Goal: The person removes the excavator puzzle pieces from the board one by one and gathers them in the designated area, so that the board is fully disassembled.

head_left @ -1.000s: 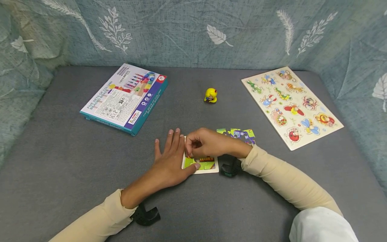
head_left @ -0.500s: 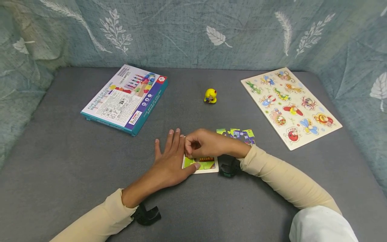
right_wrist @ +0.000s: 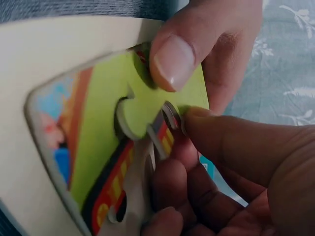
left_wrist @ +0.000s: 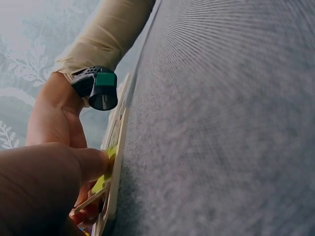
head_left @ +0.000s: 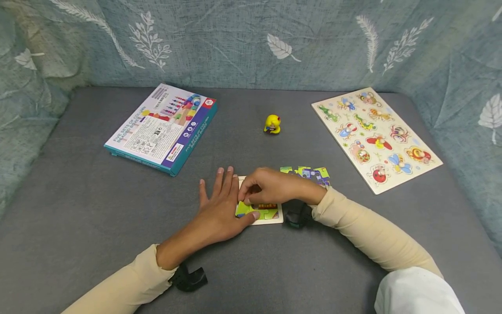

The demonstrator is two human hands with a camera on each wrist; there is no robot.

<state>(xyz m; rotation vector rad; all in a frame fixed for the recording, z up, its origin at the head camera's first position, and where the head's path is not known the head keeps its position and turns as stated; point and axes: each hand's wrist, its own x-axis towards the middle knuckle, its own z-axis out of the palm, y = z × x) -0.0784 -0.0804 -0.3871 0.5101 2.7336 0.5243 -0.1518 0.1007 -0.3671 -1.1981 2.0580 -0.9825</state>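
A small wooden jigsaw puzzle tray (head_left: 268, 221) with a pale rim lies on the grey table between both hands. The left hand (head_left: 221, 216) lies with fingers spread along the tray's left side. Its thumb (right_wrist: 174, 61) presses on a green jigsaw piece (right_wrist: 147, 103). The right hand (head_left: 270, 186) reaches over the tray and pinches that piece at its edge between thumb and curled fingers. In the left wrist view the piece (left_wrist: 88, 200) tilts up out of the tray. Other pieces with a red and yellow pattern show beside it; the tray's upper part is hidden by the right hand.
Several loose jigsaw pieces (head_left: 306, 172) lie behind the right wrist. Farther back stand a yellow toy figure (head_left: 272, 124) and, at left, a boxed bead set (head_left: 161, 128). A wooden insect puzzle board (head_left: 378, 139) lies at right. A patterned cloth (head_left: 235, 43) hangs behind.
The green piece's left side has risen and now overlaps the tray's left rim, with a dark blue corner showing. The right fingers have shifted very slightly; the left hand has stayed in place.
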